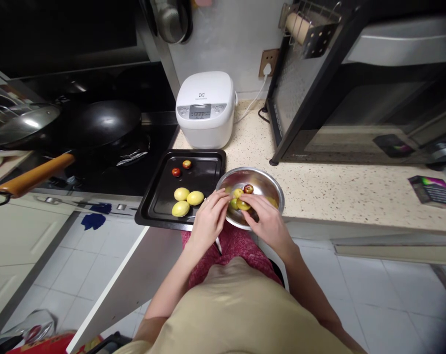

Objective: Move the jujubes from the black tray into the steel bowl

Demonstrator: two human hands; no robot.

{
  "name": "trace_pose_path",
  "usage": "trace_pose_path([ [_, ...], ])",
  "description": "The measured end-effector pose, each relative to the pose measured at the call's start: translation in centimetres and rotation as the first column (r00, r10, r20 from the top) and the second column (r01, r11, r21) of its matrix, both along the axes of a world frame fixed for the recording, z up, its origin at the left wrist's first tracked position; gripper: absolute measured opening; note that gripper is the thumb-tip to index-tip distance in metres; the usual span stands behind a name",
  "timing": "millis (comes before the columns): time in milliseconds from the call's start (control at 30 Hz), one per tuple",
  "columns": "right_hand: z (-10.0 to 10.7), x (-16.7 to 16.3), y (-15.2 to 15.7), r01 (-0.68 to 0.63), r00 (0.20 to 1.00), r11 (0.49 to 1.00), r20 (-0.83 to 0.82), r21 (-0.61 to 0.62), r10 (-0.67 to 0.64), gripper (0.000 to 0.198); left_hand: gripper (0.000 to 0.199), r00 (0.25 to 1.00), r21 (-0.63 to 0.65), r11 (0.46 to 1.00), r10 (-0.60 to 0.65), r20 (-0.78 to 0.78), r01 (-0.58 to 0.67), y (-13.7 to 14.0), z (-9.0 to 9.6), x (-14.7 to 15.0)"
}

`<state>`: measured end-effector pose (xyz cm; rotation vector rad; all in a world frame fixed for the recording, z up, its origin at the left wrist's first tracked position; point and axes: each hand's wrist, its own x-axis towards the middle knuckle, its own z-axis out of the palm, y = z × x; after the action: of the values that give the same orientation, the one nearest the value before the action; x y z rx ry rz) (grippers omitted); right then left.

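Observation:
A stainless steel bowl (pixel 278 189) stands at the counter's front edge with several fruits inside, among them a red-brown jujube (pixel 248 189) and a yellow fruit (pixel 238 193). My right hand (pixel 265 216) reaches over the bowl, its fingers closed around a small yellow-green fruit (pixel 242 204). At the bowl's left rim is my left hand (pixel 210 214), fingers pressed together; what they pinch, if anything, is hidden. Beside it lies a black baking tray (pixel 158 189). On the tray rest three yellow lemon-like fruits (pixel 195 198) and two small jujubes (pixel 176 172).
Behind the tray stands a white rice cooker (pixel 206 113). A black wok (pixel 101 123) with a wooden handle (pixel 37 177) sits on the stove at left. The oven (pixel 355 108) and a small dark box (pixel 432 191) are on the right. An open cabinet door (pixel 112 290) juts out below.

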<state>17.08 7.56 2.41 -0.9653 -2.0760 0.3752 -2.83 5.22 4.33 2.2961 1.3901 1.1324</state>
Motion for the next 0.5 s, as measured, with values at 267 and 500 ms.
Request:
trace_pose_path([
  [267,1.6,0.0,1.2,-0.099,0.966,0.980,0.218,-0.170,0.136,0.034,0.044,0.948,-0.111,0.980,-0.188,-0.257,0.164,0.5,0.4,-1.7],
  [500,1.4,0.2,1.2,-0.107,0.960,0.976,0.234,-0.191,0.151,0.035,0.050,0.932,-0.123,0.969,-0.241,-0.272,0.215,0.9,0.1,-2.5],
])
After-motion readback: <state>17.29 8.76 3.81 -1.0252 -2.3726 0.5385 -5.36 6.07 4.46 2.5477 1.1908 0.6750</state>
